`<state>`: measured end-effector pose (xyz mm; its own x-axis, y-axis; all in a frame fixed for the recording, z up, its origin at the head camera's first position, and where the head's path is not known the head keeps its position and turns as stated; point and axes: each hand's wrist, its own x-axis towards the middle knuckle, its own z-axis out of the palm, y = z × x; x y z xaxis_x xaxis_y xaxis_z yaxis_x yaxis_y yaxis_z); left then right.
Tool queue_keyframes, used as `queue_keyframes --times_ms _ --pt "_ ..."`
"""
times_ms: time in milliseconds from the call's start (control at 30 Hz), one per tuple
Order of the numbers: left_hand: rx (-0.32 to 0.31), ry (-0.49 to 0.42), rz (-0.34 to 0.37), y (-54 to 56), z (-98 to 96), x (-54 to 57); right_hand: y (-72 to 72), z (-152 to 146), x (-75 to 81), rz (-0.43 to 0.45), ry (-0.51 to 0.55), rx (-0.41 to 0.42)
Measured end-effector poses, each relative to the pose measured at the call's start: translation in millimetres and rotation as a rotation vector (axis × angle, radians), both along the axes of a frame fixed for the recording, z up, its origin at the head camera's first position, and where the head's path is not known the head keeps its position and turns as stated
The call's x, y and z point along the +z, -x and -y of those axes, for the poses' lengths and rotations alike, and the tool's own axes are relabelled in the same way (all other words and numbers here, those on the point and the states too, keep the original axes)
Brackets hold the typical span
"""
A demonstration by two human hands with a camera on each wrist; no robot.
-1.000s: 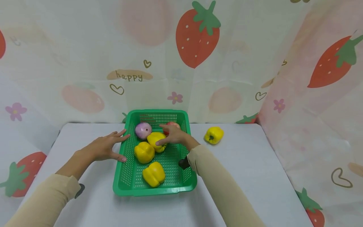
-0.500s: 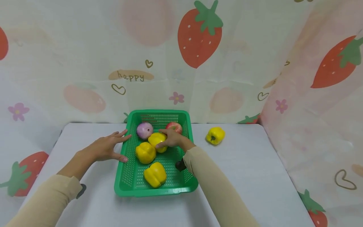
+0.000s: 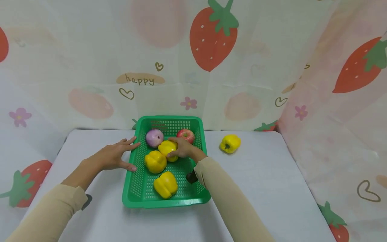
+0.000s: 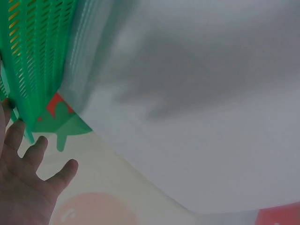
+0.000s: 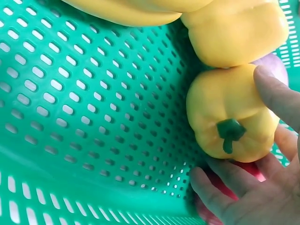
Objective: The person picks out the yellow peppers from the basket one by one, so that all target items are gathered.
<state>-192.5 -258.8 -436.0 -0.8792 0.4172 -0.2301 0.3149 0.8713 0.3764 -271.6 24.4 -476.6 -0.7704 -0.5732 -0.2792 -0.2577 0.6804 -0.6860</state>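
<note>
A green plastic basket (image 3: pixel 167 203) holds several yellow bell peppers, a purple onion-like round vegetable (image 3: pixel 155 138) and a red apple (image 3: pixel 185 135). My right hand (image 3: pixel 185 148) reaches inside over the right wall and grips one yellow bell pepper (image 5: pixel 229 117), thumb on one side and fingers on the other. Its green stem faces the right wrist camera. Touching that pepper is a second yellow bell pepper (image 3: pixel 155 162); a third yellow bell pepper (image 3: pixel 165 185) lies nearer the front. My left hand (image 3: pixel 116 156) has its fingers spread at the basket's left rim.
Another yellow bell pepper (image 3: pixel 230 144) lies on the white table (image 3: pixel 257 181), right of the basket. Behind the table hangs a strawberry-print cloth (image 3: pixel 169 94), close to the basket's back edge. A similar cloth panel (image 3: pixel 347 134) stands on the right.
My right hand has drawn slightly toward me and settled around the pepper, uncovering more of the apple. The left hand stays at the rim. The head view has shifted slightly.
</note>
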Motion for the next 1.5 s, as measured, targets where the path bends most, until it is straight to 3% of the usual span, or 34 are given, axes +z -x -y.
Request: queue_keyframes --times_ms 533,1233,1500 --pt "-0.004 0.011 -0.002 -0.7 -0.9 2.4 -0.5 -9.7 11.6 -0.020 -0.067 0.067" --pt "0.002 0.006 -0.001 0.6 -2.3 2.6 -0.4 -51.5 88.2 -0.111 -0.029 0.142" --pt "0.007 0.008 0.001 0.0 -2.4 0.1 2.8 -89.2 117.1 -0.168 0.051 0.088"
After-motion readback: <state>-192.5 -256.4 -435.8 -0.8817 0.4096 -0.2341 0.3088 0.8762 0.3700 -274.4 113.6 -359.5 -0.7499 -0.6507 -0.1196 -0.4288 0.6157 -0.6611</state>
